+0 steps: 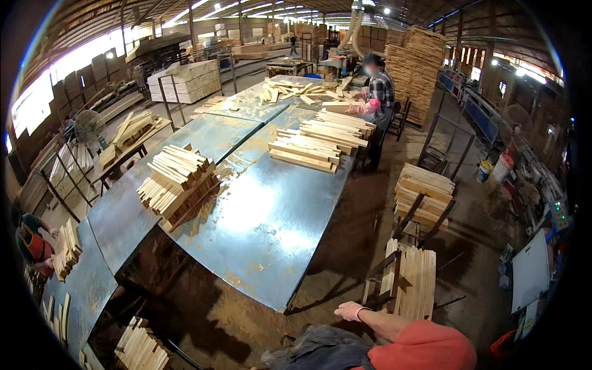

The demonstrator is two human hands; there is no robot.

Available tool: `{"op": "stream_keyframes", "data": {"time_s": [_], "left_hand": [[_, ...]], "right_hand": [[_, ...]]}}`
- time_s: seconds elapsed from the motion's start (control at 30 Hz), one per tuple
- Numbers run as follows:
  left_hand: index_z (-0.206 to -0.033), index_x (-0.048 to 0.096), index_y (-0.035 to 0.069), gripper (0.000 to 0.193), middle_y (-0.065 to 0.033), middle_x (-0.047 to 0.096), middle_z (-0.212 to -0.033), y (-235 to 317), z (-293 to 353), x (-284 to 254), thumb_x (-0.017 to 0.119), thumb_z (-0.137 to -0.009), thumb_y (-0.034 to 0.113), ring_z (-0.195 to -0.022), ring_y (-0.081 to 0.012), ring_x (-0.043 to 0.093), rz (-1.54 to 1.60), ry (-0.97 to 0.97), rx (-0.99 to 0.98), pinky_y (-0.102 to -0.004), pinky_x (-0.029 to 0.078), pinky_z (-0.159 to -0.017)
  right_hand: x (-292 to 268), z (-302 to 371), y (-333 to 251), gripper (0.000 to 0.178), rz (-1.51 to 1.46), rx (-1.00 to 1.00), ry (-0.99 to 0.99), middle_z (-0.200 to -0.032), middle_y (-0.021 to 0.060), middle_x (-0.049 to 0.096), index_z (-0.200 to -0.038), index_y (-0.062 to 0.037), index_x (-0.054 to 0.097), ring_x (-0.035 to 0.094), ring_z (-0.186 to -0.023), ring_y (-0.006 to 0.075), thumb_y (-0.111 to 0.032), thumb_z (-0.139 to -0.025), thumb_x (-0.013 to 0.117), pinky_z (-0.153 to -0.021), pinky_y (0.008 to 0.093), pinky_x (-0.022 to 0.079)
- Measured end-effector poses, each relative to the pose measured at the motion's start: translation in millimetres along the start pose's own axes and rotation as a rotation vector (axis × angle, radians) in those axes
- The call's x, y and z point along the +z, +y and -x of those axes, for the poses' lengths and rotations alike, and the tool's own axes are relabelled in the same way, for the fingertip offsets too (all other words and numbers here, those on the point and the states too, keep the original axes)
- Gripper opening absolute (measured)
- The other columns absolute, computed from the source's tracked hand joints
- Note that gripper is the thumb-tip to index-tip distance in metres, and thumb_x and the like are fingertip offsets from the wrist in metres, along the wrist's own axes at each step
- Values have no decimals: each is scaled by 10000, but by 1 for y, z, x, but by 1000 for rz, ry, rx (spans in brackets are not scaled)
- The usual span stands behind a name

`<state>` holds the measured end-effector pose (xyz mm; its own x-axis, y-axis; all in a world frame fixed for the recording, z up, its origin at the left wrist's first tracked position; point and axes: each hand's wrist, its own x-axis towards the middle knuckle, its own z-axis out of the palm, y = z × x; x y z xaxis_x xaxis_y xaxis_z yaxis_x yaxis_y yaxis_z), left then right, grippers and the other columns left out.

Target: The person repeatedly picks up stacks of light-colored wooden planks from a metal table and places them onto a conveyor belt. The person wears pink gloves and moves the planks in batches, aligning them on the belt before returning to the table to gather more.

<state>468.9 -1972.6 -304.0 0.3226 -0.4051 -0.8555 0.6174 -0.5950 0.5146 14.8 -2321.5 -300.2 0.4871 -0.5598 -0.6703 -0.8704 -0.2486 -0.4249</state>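
My right hand (pixel 350 310), in a pale pink glove, reaches in from the lower right below a red sleeve (pixel 425 345). Its fingers point left and look loosely stretched, with nothing visible in them. Close beside it, wooden strips (pixel 416 280) lie stacked in a dark metal rack (pixel 394 277). Ahead is the near corner of a large metal-topped table (pixel 246 246), apart from the hand. Rows of pale wooden strips (pixel 308 148) lie on its far right part, and a taller pile of strips (pixel 179 172) stands at its left edge. My left hand is out of view.
A co-worker in a checked shirt (pixel 382 89) stands at the table's far right side, near loose wood pieces (pixel 308 91). Another person's red-clad arm (pixel 40 250) is at far left, beside strips (pixel 66 250). More strips (pixel 425 191) sit on a rack at right. Sawdust covers the floor.
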Motion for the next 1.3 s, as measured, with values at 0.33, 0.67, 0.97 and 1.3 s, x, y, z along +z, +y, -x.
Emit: {"op": "stream_keyframes", "data": {"time_s": [0.33,0.67,0.97,1.3], "left_hand": [[-719,637,196,316,25,572,-691,143,-70,88,744,-958,373,-584,-152,474,-60,43,-14,-345,397,-548],[-757,656,84,386,-41,569,-695,156,-56,233,604,-1045,335,-682,-211,533,-727,-85,309,-418,451,-644],[-765,659,78,388,-45,570,-699,285,-69,499,584,-1049,330,-685,-204,531,-719,43,-95,-419,448,-642],[-774,663,71,392,-50,572,-704,362,-70,646,561,-1054,325,-690,-197,529,-730,133,-238,-419,444,-640]], "right_hand": [[-100,-16,-22,337,-39,122,-25,-1291,218,699,-1257,-133,711,671,-1170,442,-291,-1028,521,-986,496,535],[-355,-139,112,485,-380,318,518,-1235,318,703,-1173,27,702,662,-1191,487,-391,-937,638,-1004,518,538],[-706,-258,267,797,-459,553,787,-1496,293,574,-1628,-61,415,549,-1394,461,-371,-941,675,-1168,520,470],[-908,-382,407,710,295,560,1043,-1677,104,424,-1678,-183,372,353,-1578,333,-203,-998,576,-1312,512,230]]}}
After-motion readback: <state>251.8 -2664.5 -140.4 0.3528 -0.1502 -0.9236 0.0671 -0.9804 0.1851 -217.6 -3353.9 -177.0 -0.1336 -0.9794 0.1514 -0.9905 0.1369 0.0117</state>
